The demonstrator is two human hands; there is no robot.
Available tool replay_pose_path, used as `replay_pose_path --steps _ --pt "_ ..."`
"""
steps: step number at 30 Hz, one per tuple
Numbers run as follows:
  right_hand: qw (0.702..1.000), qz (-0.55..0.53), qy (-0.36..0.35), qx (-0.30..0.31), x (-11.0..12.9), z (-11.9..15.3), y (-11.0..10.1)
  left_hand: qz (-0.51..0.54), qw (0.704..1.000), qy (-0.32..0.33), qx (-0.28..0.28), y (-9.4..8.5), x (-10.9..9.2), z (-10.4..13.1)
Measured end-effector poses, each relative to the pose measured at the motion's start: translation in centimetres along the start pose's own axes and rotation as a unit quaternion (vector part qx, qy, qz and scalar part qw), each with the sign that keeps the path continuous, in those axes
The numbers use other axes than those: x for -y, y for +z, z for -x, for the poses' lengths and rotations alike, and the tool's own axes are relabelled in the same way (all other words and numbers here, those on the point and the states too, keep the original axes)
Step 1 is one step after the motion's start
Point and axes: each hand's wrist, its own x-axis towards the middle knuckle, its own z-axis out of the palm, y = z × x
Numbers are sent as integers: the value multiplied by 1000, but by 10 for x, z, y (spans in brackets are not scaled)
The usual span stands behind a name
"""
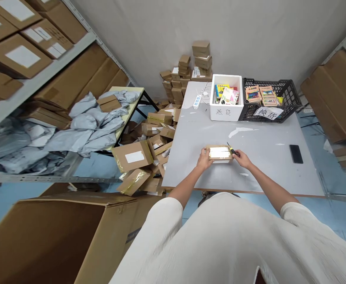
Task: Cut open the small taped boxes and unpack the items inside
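A small cardboard box (219,154) with a white label and shiny tape on top lies near the front edge of the grey table. My left hand (204,159) is closed on the box's left end. In my right hand (242,159) is a yellow and black utility knife (233,150), its blade pointing up and left, by the box's right end. Whether the blade touches the cardboard, I cannot tell.
On the grey table (196,130) stand a white foam box (226,113) and a black crate (291,98), both holding booklets. A phone (296,154) lies to the right. Cardboard parcels (135,156) pile up left of the table. A large open carton (113,225) stands front left.
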Motion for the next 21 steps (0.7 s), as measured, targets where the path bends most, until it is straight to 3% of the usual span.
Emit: replay_pose_path --steps 9,14,21 --pt "995 -17 46 -88 -13 -1 -19 104 993 42 24 9 -11 -24" --pt "992 -46 77 -89 -26 5 -18 163 986 12 14 23 -18 -28" --pt "991 -41 117 -44 -31 17 -15 158 984 1 82 30 -12 -19"
